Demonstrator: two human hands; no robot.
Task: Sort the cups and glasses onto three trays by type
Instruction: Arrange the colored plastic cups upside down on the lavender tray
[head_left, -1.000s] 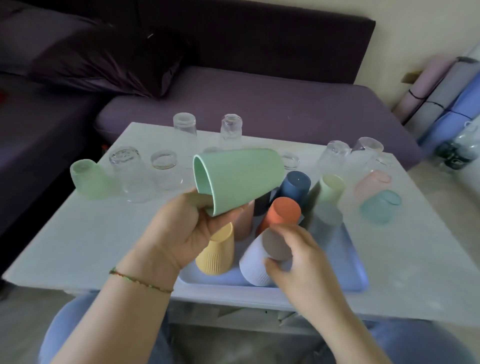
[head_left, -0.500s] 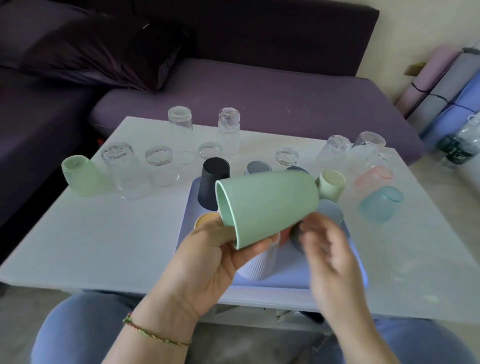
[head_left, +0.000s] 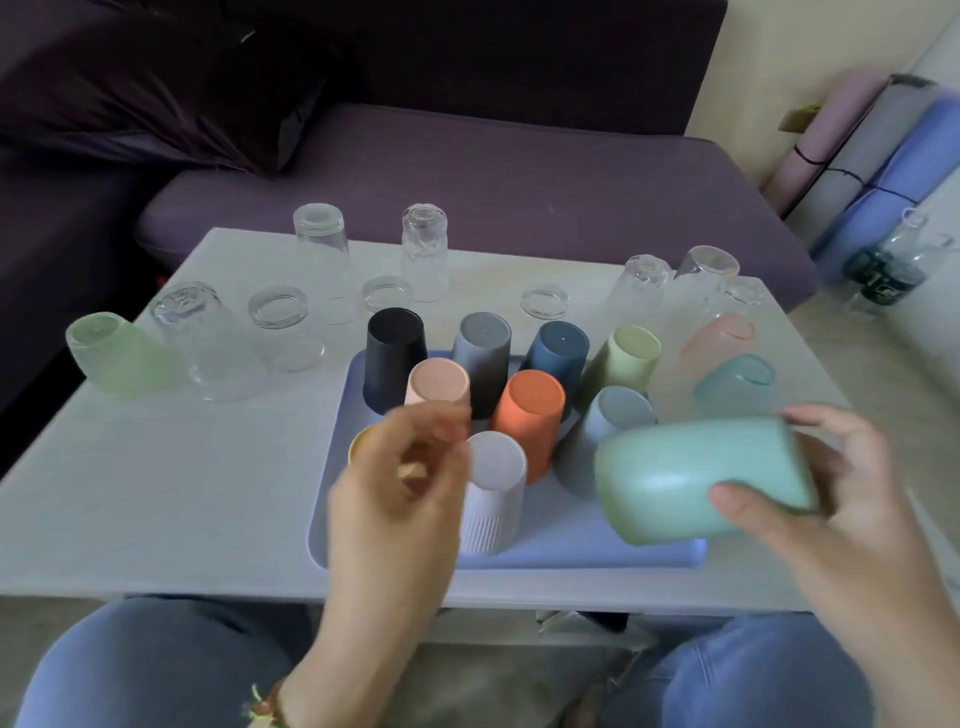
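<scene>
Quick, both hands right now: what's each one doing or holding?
Left hand: empty, fingers loosely curled, blurred, above the tray.
Right hand: holding the mint green cup on its side.

Purple sofa (head_left: 467, 171) behind white table (head_left: 156, 493).

bare forearms, braided bracelet (head_left: 265, 709) on left wrist, blue jeans (head_left: 156, 670)
</scene>
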